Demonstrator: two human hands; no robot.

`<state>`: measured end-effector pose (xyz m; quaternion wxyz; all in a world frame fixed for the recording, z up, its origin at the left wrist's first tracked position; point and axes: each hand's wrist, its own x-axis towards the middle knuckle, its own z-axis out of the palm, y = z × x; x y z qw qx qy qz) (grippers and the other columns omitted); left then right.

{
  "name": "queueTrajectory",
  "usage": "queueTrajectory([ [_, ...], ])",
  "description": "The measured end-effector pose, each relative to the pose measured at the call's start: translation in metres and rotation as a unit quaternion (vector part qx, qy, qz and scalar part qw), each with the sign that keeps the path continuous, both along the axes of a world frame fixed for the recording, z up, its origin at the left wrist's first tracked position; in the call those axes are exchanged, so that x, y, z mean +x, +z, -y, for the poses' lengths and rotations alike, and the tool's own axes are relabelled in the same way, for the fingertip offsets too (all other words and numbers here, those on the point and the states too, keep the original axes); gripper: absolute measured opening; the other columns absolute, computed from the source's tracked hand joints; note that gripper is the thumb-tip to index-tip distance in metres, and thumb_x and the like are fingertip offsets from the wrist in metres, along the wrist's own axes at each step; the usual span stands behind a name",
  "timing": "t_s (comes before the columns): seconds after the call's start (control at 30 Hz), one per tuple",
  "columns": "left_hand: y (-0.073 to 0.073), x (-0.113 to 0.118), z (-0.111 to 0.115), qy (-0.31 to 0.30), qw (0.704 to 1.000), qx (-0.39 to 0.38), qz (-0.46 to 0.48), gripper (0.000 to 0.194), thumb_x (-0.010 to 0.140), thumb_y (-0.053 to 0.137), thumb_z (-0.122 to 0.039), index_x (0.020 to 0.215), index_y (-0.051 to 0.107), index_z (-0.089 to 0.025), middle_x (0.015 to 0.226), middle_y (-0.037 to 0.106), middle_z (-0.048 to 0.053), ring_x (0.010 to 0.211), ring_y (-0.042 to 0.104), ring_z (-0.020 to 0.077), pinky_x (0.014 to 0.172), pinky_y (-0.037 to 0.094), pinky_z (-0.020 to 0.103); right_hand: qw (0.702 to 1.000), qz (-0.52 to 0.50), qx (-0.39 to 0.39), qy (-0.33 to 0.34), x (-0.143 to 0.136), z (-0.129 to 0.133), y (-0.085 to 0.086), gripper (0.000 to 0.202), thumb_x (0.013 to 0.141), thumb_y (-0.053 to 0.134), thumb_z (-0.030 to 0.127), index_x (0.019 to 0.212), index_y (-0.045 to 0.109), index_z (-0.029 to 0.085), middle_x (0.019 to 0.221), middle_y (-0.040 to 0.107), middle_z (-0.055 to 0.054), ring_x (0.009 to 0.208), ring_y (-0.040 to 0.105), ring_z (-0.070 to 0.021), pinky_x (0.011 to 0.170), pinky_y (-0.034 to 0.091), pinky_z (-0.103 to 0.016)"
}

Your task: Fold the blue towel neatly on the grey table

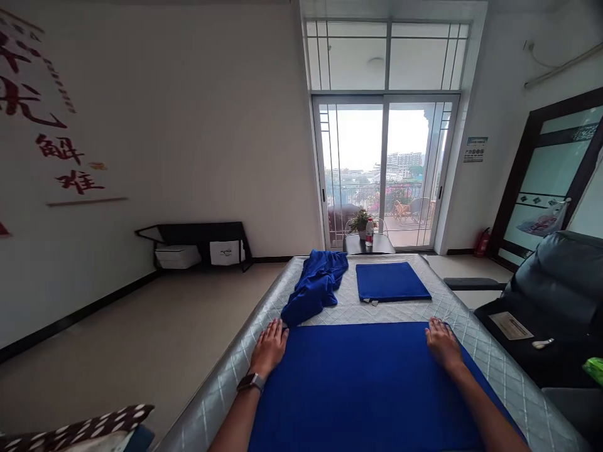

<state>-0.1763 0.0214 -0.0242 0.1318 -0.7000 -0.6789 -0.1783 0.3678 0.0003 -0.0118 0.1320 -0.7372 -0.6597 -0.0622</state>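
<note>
A large blue cloth (362,383) lies spread flat over the near part of a quilted silver-white mattress (494,358). My left hand (270,347) rests palm down at the cloth's far left corner, fingers stretched out; a watch is on that wrist. On the far right corner lies my right hand (443,344), also flat with its fingers extended. Neither hand grips anything. Just beyond my left hand is a crumpled blue cloth (318,289). A neatly folded blue cloth (393,280) with a small white tag sits farther back on the right.
Behind the mattress stands a small table (381,244) with a potted plant (362,221) and a bottle (369,233). A black armchair (556,282) is close on the right. A black rack (202,235) with boxes stands along the left wall. A patterned cushion (94,430) is at the lower left.
</note>
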Motion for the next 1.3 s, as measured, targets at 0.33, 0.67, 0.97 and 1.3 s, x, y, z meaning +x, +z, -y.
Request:
queueTrajectory([
  [0.33, 0.005, 0.192, 0.004, -0.207, 0.976, -0.062, 0.012, 0.047, 0.104, 0.032, -0.035, 0.140, 0.055, -0.016, 0.148, 0.054, 0.011, 0.140, 0.045, 0.0211, 0.117, 0.037, 0.038, 0.965, -0.073, -0.065, 0.245, -0.174, -0.006, 0.005, 0.059, 0.100, 0.021, 0.034, 0.152, 0.038, 0.012, 0.157, 0.038, -0.010, 0.148, 0.029, -0.0208, 0.122, 0.019, -0.039],
  [0.67, -0.022, 0.204, -0.007, -0.245, 0.967, -0.063, 0.028, 0.049, 0.105, 0.027, -0.033, 0.147, 0.046, -0.015, 0.151, 0.050, 0.014, 0.143, 0.041, 0.0234, 0.117, 0.037, 0.046, 0.959, -0.090, -0.076, 0.257, -0.179, -0.015, -0.017, 0.059, 0.101, 0.019, 0.033, 0.155, 0.030, 0.012, 0.162, 0.027, -0.008, 0.151, 0.018, -0.0198, 0.124, 0.012, -0.040],
  [0.97, -0.025, 0.153, -0.012, -0.200, 0.978, -0.059, -0.027, 0.049, 0.104, 0.029, -0.028, 0.151, 0.041, -0.018, 0.153, 0.047, 0.011, 0.144, 0.038, 0.0228, 0.117, 0.036, 0.047, 0.969, -0.074, -0.102, 0.210, -0.143, -0.012, -0.010, 0.064, 0.101, 0.015, 0.042, 0.156, 0.026, 0.013, 0.163, 0.026, -0.007, 0.151, 0.017, -0.0181, 0.124, 0.010, -0.039],
  [1.3, -0.047, -0.027, -0.014, -0.055, 0.992, -0.103, -0.053, 0.050, 0.101, 0.029, -0.023, 0.147, 0.047, -0.014, 0.155, 0.044, 0.011, 0.145, 0.036, 0.0251, 0.119, 0.032, 0.048, 0.999, -0.026, -0.044, 0.006, 0.053, -0.021, -0.043, 0.065, 0.097, 0.013, 0.032, 0.152, 0.034, 0.004, 0.160, 0.032, -0.015, 0.150, 0.024, -0.0203, 0.123, 0.019, -0.043],
])
